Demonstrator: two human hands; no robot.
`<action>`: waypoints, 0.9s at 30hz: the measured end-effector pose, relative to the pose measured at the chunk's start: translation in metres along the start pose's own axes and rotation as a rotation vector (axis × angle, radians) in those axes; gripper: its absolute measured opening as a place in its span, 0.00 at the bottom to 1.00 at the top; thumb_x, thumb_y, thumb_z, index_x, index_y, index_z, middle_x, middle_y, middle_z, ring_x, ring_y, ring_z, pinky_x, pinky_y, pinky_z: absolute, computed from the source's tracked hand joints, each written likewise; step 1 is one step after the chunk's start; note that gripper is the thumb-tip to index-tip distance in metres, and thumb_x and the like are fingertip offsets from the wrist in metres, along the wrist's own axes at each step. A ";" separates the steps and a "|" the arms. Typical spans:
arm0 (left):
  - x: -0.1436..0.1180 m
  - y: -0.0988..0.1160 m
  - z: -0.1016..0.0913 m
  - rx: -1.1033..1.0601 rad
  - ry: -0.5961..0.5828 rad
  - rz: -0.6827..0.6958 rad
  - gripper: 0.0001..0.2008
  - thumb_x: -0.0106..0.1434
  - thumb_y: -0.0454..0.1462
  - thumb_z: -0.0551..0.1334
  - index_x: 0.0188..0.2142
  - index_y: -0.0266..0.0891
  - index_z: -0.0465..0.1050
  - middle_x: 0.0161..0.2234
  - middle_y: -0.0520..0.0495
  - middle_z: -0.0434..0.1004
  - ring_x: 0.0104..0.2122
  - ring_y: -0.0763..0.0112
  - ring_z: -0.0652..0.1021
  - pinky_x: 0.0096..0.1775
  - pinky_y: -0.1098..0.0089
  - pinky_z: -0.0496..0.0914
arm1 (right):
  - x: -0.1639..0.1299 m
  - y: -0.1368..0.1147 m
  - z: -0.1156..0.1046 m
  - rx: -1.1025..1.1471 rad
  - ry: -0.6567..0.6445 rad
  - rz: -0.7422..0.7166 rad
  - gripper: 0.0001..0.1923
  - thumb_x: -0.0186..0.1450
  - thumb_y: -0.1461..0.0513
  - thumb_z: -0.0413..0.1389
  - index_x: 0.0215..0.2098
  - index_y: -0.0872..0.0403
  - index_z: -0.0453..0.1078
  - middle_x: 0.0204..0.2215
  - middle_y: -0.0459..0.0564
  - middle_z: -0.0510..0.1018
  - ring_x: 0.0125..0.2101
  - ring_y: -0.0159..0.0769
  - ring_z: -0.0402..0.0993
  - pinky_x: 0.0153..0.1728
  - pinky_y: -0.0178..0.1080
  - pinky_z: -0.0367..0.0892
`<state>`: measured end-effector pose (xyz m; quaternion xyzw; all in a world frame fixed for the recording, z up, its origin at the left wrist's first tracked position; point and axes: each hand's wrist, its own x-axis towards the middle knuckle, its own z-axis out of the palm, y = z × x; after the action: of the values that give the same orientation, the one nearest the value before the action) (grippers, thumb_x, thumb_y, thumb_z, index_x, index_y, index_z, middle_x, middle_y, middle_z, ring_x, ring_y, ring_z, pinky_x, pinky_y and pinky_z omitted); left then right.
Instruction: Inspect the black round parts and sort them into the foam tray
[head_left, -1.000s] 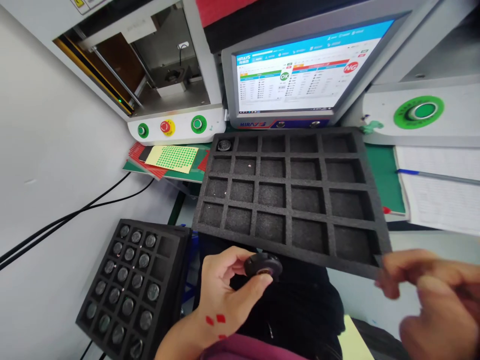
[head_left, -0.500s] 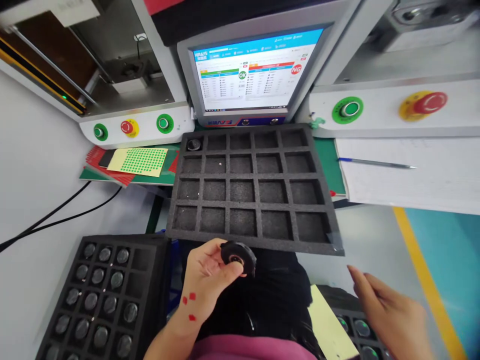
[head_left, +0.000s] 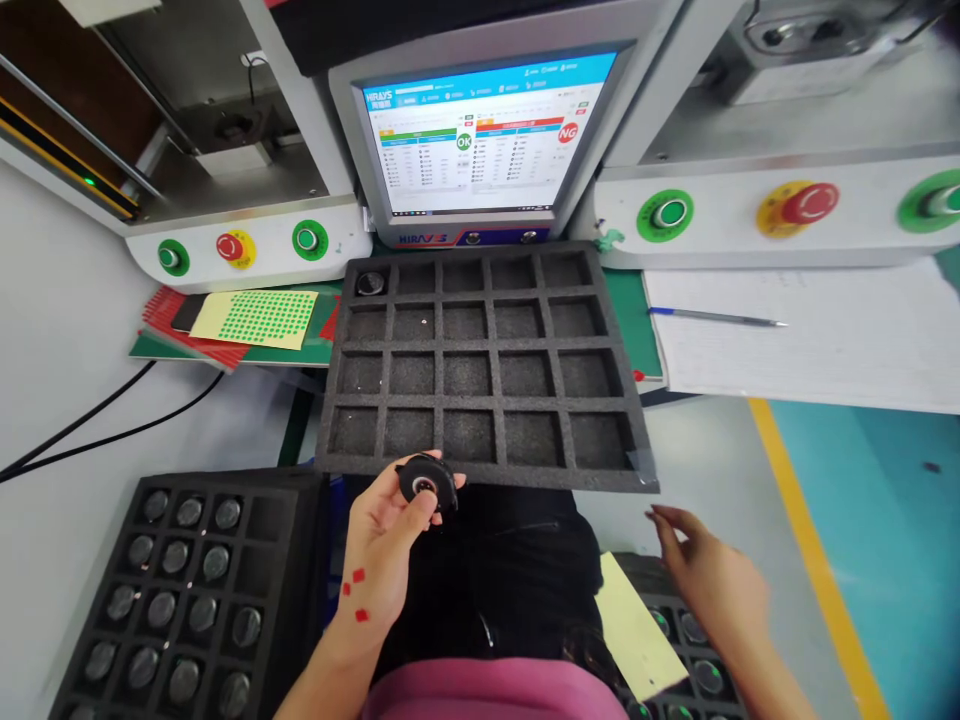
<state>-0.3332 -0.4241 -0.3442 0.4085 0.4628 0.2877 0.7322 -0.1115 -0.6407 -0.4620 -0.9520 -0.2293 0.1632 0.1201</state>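
You're seated at a grey bench before test machines. Your left hand (head_left: 390, 540) pinches a black round part (head_left: 426, 483); your right hand (head_left: 709, 575), fingers loosely spread, hovers over a part-filled tray (head_left: 694, 655). Left, another foam tray (head_left: 191, 590) is nearly full. Ahead, the big tray (head_left: 480, 370) holds one part (head_left: 370, 284).

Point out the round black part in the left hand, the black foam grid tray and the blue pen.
round black part (head_left: 426, 482), head view, its face.
black foam grid tray (head_left: 486, 473), head view, near rim.
blue pen (head_left: 712, 318), head view, mid-barrel.
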 end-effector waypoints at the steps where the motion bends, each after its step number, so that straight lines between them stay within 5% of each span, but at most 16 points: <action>1: 0.000 0.000 0.001 -0.008 -0.016 0.004 0.15 0.56 0.42 0.72 0.39 0.35 0.77 0.34 0.41 0.84 0.28 0.73 0.77 0.29 0.77 0.69 | -0.004 -0.003 -0.004 -0.013 0.014 0.006 0.32 0.63 0.40 0.42 0.18 0.50 0.71 0.10 0.51 0.69 0.13 0.45 0.68 0.15 0.39 0.57; 4: 0.001 -0.001 0.004 -0.064 -0.116 0.013 0.12 0.59 0.40 0.70 0.35 0.35 0.72 0.38 0.39 0.84 0.26 0.75 0.76 0.29 0.76 0.69 | -0.019 -0.021 -0.017 0.002 0.133 -0.038 0.31 0.65 0.43 0.44 0.17 0.52 0.71 0.10 0.51 0.68 0.16 0.44 0.71 0.17 0.38 0.58; 7: 0.000 -0.002 0.005 -0.127 -0.168 0.027 0.11 0.61 0.38 0.68 0.37 0.38 0.67 0.40 0.39 0.84 0.31 0.71 0.80 0.34 0.72 0.72 | -0.032 -0.043 -0.025 0.096 0.311 -0.232 0.27 0.69 0.46 0.48 0.30 0.56 0.77 0.17 0.50 0.75 0.18 0.38 0.74 0.19 0.35 0.61; 11: -0.003 -0.002 0.002 -0.130 -0.173 0.061 0.10 0.62 0.37 0.67 0.38 0.38 0.67 0.41 0.41 0.84 0.33 0.69 0.82 0.37 0.70 0.73 | -0.040 -0.060 -0.013 0.239 0.206 -0.567 0.28 0.73 0.50 0.47 0.20 0.53 0.71 0.13 0.46 0.73 0.13 0.32 0.71 0.16 0.32 0.62; 13: -0.004 -0.002 0.001 -0.116 -0.165 0.070 0.09 0.62 0.37 0.68 0.37 0.38 0.68 0.39 0.42 0.85 0.31 0.70 0.81 0.36 0.71 0.73 | -0.041 -0.062 0.000 0.270 0.083 -0.649 0.22 0.75 0.56 0.42 0.35 0.55 0.75 0.15 0.44 0.75 0.12 0.30 0.71 0.16 0.30 0.65; 15: -0.004 -0.001 -0.001 -0.105 -0.140 0.075 0.09 0.61 0.37 0.68 0.37 0.38 0.69 0.39 0.42 0.85 0.30 0.70 0.81 0.35 0.71 0.73 | -0.042 -0.061 0.010 0.258 -0.002 -0.686 0.20 0.73 0.64 0.39 0.58 0.59 0.64 0.25 0.48 0.81 0.18 0.32 0.77 0.18 0.31 0.70; 17: -0.005 0.000 -0.002 -0.102 -0.116 0.082 0.09 0.60 0.37 0.68 0.36 0.38 0.69 0.38 0.42 0.85 0.29 0.70 0.81 0.35 0.71 0.72 | -0.045 -0.060 0.016 0.240 -0.065 -0.743 0.26 0.68 0.69 0.39 0.65 0.59 0.53 0.42 0.58 0.81 0.33 0.37 0.82 0.27 0.34 0.76; 20: -0.005 0.000 -0.005 -0.097 -0.105 0.092 0.08 0.60 0.36 0.68 0.36 0.38 0.70 0.38 0.43 0.85 0.29 0.70 0.81 0.35 0.70 0.72 | -0.051 -0.061 0.022 0.220 -0.131 -0.867 0.25 0.68 0.69 0.40 0.61 0.57 0.60 0.54 0.62 0.74 0.49 0.43 0.78 0.39 0.40 0.77; 24: -0.006 -0.002 -0.008 -0.097 -0.101 0.084 0.09 0.60 0.37 0.68 0.36 0.39 0.70 0.38 0.43 0.85 0.29 0.71 0.81 0.35 0.71 0.72 | -0.051 -0.071 0.041 0.209 -0.203 -0.915 0.18 0.73 0.60 0.43 0.50 0.57 0.73 0.28 0.53 0.81 0.22 0.38 0.78 0.20 0.35 0.70; 27: -0.007 -0.005 -0.011 -0.101 -0.113 0.068 0.09 0.60 0.36 0.68 0.36 0.39 0.70 0.38 0.43 0.85 0.29 0.72 0.81 0.35 0.72 0.72 | -0.045 -0.079 0.051 0.237 -0.269 -0.898 0.25 0.75 0.56 0.41 0.31 0.54 0.77 0.22 0.50 0.79 0.18 0.36 0.76 0.17 0.34 0.66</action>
<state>-0.3454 -0.4283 -0.3480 0.4023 0.3916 0.3120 0.7665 -0.1990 -0.5856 -0.4733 -0.7092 -0.6109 0.2418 0.2557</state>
